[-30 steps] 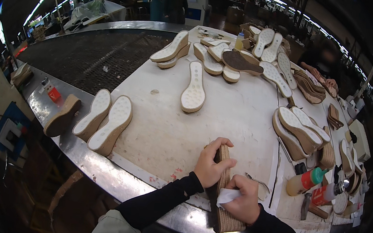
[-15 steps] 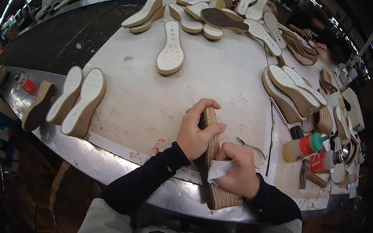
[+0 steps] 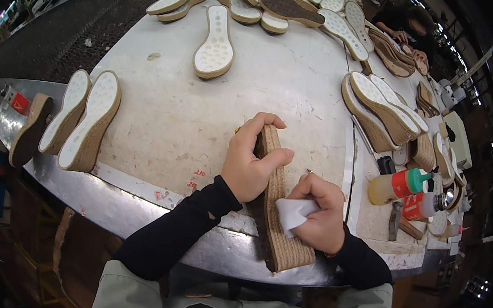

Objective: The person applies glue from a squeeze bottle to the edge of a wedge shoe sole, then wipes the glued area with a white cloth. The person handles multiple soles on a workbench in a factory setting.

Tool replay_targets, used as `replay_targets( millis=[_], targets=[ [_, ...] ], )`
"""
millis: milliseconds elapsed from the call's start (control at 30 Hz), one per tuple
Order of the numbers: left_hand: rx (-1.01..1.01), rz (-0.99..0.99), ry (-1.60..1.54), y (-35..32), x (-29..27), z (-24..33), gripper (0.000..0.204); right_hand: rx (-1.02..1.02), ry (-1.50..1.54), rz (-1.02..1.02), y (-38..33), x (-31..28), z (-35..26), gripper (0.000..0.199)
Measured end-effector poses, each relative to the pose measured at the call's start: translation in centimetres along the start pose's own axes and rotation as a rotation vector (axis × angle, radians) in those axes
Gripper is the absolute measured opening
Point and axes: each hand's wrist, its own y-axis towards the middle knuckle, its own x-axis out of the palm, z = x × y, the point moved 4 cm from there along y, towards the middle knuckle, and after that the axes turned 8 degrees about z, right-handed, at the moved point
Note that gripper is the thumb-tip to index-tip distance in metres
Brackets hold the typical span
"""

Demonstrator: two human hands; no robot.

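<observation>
A wedge shoe sole [image 3: 288, 253] with a woven rope-like side stands on edge near the front of the table, its thick heel end toward me. My left hand [image 3: 246, 165] grips its narrow toe end, thumb on the woven side and fingers curled over the top. In my right hand [image 3: 325, 219] is a folded white cloth [image 3: 293, 214], pinched and pressed against the woven side about midway along. The sole's dark bottom faces left and is partly hidden by my left hand. Just beyond my right hand shows the tip of a thin metal tool [image 3: 310, 171].
Finished-looking wedge soles [image 3: 91, 121] stand at the left edge; one lone sole [image 3: 215, 47] lies farther back. Several more [image 3: 385, 112] are piled right and far. A yellowish squeeze bottle [image 3: 383, 189], a red-labelled bottle [image 3: 417, 205] and a hammer [image 3: 395, 223] sit right. A co-worker [image 3: 403, 29] is at far right.
My view has shifted, so the table's things appear higher and farther left. The cloth shows more openly on the woven side; both hands keep their hold.
</observation>
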Motion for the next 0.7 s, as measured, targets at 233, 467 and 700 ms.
replay_targets(
  millis=[233,467,700],
  targets=[
    [0.025,-0.02,0.053,-0.03,-0.17,0.05,0.034,-0.141,-0.129,-0.008,-0.03,0.7,-0.91,0.02],
    [0.019,0.01,0.019,-0.07,-0.06,-0.08,0.035,-0.218,-0.121,0.057,0.15,0.99,-0.79,0.02],
    [0.019,0.009,0.04,0.0,-0.04,0.13,0.035,-0.165,-0.125,0.03,-0.4,0.73,-0.66,0.019]
  ],
)
